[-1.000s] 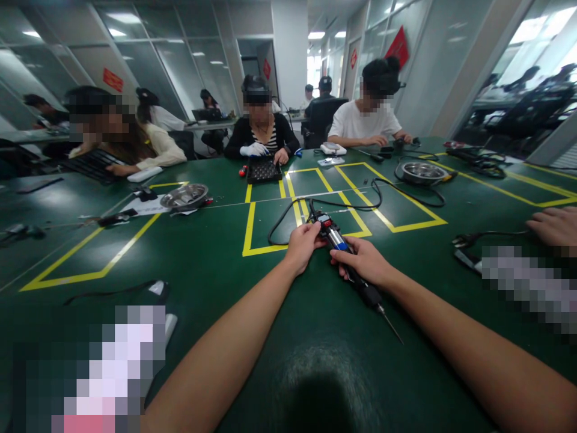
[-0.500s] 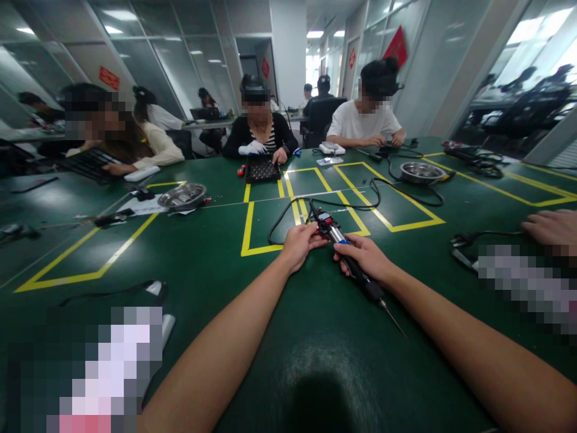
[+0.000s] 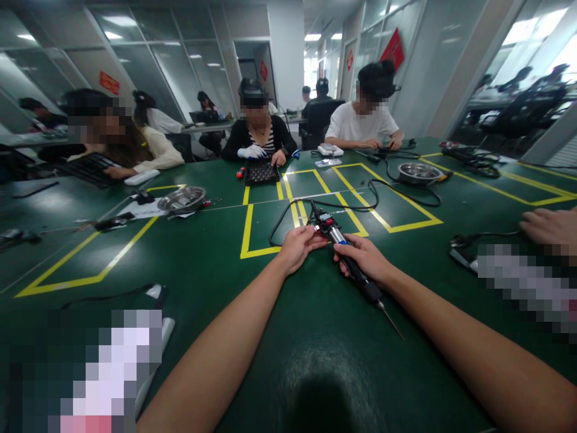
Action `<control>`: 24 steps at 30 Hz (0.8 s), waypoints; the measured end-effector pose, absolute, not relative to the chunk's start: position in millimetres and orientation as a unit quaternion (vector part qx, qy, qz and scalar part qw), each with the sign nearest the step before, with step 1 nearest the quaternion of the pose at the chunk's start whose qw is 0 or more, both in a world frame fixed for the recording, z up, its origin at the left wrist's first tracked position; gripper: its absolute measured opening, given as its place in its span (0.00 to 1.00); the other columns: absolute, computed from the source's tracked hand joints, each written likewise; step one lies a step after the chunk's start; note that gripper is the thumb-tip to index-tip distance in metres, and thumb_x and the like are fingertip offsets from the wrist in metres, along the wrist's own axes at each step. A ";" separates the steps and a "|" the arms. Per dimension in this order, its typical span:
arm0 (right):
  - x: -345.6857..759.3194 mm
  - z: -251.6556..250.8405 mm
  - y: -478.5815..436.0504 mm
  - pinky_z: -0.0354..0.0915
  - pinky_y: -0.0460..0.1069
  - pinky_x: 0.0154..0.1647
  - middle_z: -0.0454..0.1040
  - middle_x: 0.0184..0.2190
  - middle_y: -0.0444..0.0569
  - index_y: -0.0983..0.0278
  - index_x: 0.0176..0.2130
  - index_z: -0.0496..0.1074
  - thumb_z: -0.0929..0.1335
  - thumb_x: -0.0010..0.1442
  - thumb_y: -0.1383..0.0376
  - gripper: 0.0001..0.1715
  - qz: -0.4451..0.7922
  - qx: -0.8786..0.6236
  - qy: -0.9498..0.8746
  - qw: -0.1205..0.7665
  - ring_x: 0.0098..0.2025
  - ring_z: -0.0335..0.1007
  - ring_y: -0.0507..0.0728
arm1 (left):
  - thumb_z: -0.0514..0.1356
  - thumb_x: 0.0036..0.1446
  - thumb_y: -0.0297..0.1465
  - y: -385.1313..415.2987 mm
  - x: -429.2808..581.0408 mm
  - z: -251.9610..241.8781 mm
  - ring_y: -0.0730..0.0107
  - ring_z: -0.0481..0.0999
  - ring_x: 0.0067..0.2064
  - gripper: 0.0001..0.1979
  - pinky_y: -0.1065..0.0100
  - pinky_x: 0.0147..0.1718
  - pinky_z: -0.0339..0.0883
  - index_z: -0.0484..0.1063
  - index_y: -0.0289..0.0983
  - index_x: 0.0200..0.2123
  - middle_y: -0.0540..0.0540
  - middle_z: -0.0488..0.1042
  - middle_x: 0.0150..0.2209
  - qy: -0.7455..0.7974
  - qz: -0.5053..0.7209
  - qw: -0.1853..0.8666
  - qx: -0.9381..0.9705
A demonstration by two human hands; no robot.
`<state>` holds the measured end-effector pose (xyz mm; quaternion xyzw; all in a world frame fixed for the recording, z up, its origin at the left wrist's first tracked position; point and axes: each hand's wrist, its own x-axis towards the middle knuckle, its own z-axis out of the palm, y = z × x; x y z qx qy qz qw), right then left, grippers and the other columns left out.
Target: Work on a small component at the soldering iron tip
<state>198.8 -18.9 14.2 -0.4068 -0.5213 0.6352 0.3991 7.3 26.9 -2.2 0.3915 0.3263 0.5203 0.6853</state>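
A black electric screwdriver with a blue band and a small red display lies slanted on the green table, its thin bit pointing toward me at the lower right. My right hand is wrapped round its middle. My left hand is closed at its upper end, fingertips against the display part. A black cable loops away from the tool's far end over yellow tape lines.
Several people sit along the far edge; one works over a black tray. Metal bowls stand left and right. Another person's hand rests at the right edge. A white-ended object lies near left.
My hands and the screwdriver have stayed nearly in place; the view has shifted slightly and my left fingers have settled a little closer on the tool's upper end.
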 end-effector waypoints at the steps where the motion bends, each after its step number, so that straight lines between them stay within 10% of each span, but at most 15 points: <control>1: 198.7 14.4 -19.1 0.68 0.44 0.17 0.76 0.28 0.42 0.62 0.48 0.67 0.73 0.59 0.57 0.21 0.635 -0.408 -0.522 0.399 0.20 0.70 0.50 | 0.58 0.65 0.28 26.8 7.5 -2.3 0.64 0.83 0.38 0.07 0.57 0.49 0.75 0.74 0.30 0.39 0.37 0.81 0.39 0.325 0.521 0.686 0.392; 24: 199.6 12.0 -16.8 0.69 0.45 0.18 0.77 0.28 0.44 0.62 0.46 0.67 0.71 0.62 0.57 0.17 0.629 -0.419 -0.529 0.387 0.20 0.71 0.51 | 0.60 0.65 0.30 26.9 8.6 -2.4 0.64 0.82 0.37 0.08 0.56 0.49 0.73 0.73 0.29 0.41 0.36 0.81 0.38 0.332 0.520 0.683 0.391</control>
